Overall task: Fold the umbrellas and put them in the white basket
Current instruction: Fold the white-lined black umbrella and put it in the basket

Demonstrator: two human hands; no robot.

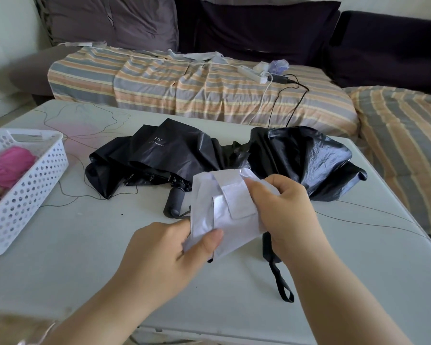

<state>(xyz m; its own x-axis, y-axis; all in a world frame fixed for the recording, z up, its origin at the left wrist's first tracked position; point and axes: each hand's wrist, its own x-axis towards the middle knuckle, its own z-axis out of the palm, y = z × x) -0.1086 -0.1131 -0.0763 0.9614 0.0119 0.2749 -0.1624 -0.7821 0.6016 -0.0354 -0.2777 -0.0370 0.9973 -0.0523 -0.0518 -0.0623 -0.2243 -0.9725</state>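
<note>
Wrapping the silver-white folded fabric umbrella [224,215], closure strap across its front: left hand [164,255] pinches the lower end, right hand [281,215] grips the upper side. Held above the pale table [85,270], black wrist loop dangling below the right fingers. Count: one pink rolled umbrella [8,165] already in the white perforated plastic basket [38,175], far left of fingers. Two black crumpled umbrellas [159,150] [306,155] unfolded just beyond fingertips. Roughly one of four done.

Four umbrellas [224,215] [154,155] [306,158] [8,168], one basket [35,175], two hands [164,257] [286,210].
</note>
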